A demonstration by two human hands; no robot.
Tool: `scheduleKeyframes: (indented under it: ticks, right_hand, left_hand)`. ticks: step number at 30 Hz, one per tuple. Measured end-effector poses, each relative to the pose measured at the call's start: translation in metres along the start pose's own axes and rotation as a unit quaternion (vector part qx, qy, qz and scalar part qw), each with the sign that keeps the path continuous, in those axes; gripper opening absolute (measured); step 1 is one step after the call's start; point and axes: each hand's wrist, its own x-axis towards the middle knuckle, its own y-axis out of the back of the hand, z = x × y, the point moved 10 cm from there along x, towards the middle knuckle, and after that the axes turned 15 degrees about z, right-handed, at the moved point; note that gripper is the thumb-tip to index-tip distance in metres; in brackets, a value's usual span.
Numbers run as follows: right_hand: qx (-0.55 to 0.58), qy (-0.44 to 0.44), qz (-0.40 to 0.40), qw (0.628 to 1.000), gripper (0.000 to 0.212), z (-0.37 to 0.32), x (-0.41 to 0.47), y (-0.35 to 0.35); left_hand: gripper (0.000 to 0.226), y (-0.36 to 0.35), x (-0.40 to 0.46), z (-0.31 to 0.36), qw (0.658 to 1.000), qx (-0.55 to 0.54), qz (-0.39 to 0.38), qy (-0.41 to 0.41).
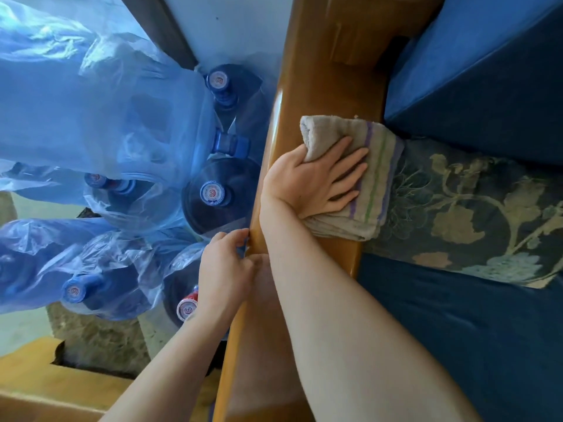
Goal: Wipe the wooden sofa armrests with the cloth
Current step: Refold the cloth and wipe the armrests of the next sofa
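Folded beige striped cloth flat atop glossy wooden armrest, overhanging inner edge.

Showing one wooden armrest. Lying on it: one folded cloth. Working in view: two hands, left hand and right hand. Standing beside sofa: at least six water jugs, several wrapped in blue plastic; exact count unclear under wrapping. Resting on seat: one floral cushion, two blue cushions.
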Motion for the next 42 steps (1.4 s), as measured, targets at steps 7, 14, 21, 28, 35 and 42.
scheduleKeyframes:
  ticks: [7, 14, 21, 28, 35, 42]
  right_hand:
    - [-0.067, 0.223, 0.011, 0.972, 0.07, -0.059, 0.016, -0.02]
    - [-0.091, 0.464, -0.073, 0.878, 0.072, -0.085, 0.023, -0.042]
    - [-0.064, 0.559, -0.118, 0.818, 0.067, -0.015, -0.022, -0.003]
    - [-0.067, 0.539, -0.143, 0.827, 0.073, 0.082, -0.104, 0.037]
    - [-0.077, 0.475, -0.163, 0.861, 0.083, 0.196, -0.213, 0.077]
    - [-0.088, 0.499, -0.227, 0.832, 0.086, 0.228, -0.234, 0.096]
  left_hand:
    - [0.061, 0.003, 0.0, 0.002, 1.0, 0.001, -0.028, 0.013]
    - [0.057, 0.0, -0.008, 0.006, 0.999, 0.006, -0.047, -0.01]
    - [0.066, 0.027, -0.063, 0.011, 0.991, -0.111, 0.058, -0.053]
    - [0.058, 0.031, -0.086, -0.025, 0.985, -0.171, -0.007, 0.004]
    - [0.052, 0.023, -0.121, -0.042, 0.976, -0.207, -0.038, 0.046]
    - [0.055, 0.024, -0.124, -0.031, 0.989, -0.139, -0.058, 0.004]
